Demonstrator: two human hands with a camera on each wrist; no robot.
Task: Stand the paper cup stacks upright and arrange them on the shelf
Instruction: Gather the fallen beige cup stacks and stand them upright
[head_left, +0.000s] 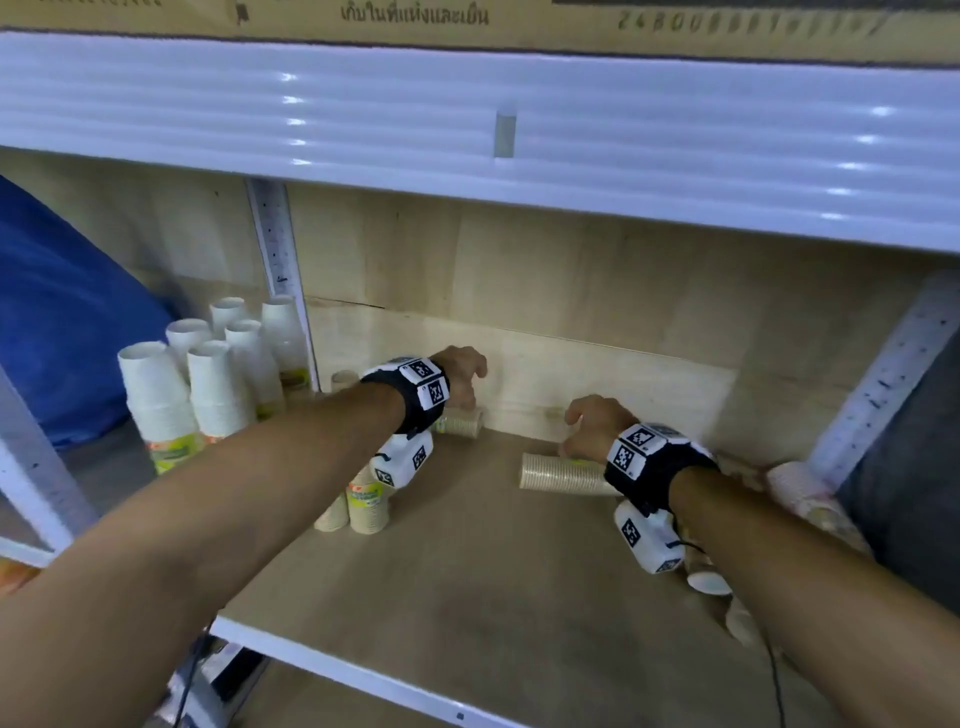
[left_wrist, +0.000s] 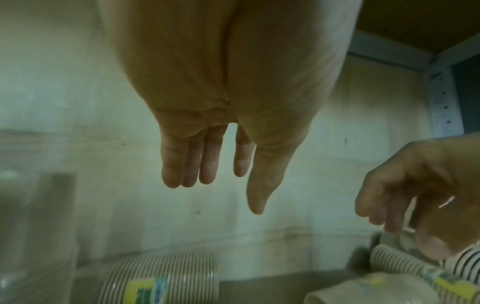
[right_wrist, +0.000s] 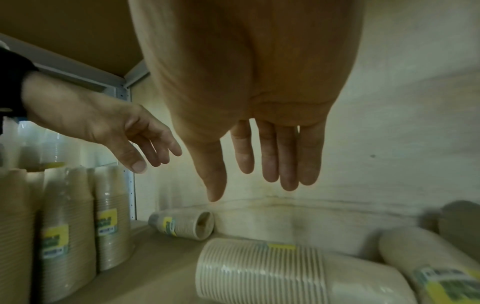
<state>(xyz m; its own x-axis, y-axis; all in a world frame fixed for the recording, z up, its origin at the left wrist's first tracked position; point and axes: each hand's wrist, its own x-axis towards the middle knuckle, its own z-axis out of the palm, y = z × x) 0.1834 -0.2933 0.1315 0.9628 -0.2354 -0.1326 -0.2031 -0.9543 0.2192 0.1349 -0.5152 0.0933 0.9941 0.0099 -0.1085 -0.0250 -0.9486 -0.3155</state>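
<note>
Two beige paper cup stacks in clear wrap lie on their sides on the wooden shelf board (head_left: 467, 561). One lying stack (head_left: 464, 423) (left_wrist: 161, 275) (right_wrist: 184, 226) is against the back wall, and my left hand (head_left: 465, 382) (left_wrist: 223, 185) hovers just above it with straight fingers, holding nothing. The other lying stack (head_left: 558, 473) (right_wrist: 259, 271) is under my right hand (head_left: 587, 423) (right_wrist: 246, 185), which also hangs empty a little above it. Beige stacks (head_left: 366, 504) (right_wrist: 64, 226) stand upright at the shelf's left, partly hidden by my left arm.
More wrapped stacks (head_left: 800, 493) (right_wrist: 428, 267) lie at the shelf's right end beside a metal upright (head_left: 883, 374). White cup stacks (head_left: 208, 374) stand in the bay to the left, behind another upright (head_left: 280, 280). A white shelf (head_left: 467, 130) hangs close overhead.
</note>
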